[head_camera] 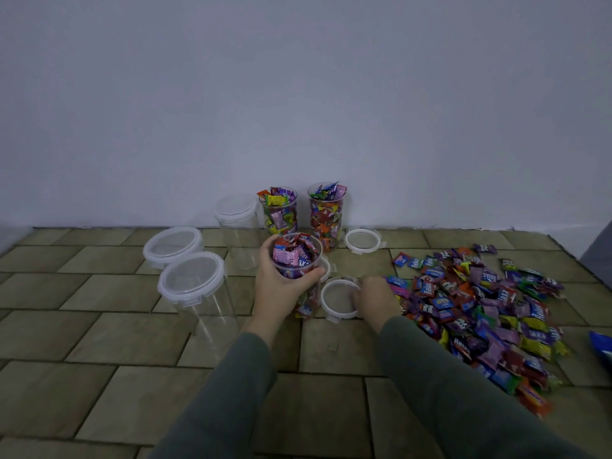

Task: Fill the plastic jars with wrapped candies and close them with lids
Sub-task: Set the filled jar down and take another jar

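Note:
My left hand grips a clear plastic jar heaped with wrapped candies, standing on the tiled floor. My right hand grips the right edge of a white-rimmed lid lying flat beside that jar. A second lid peeks out behind the jar. A third lid lies further back. Two more full, lidless jars stand by the wall. A big pile of wrapped candies spreads to the right.
Three empty jars with lids on stand to the left: one by the wall, two nearer. A blue packet shows at the right edge. The grey wall closes the back.

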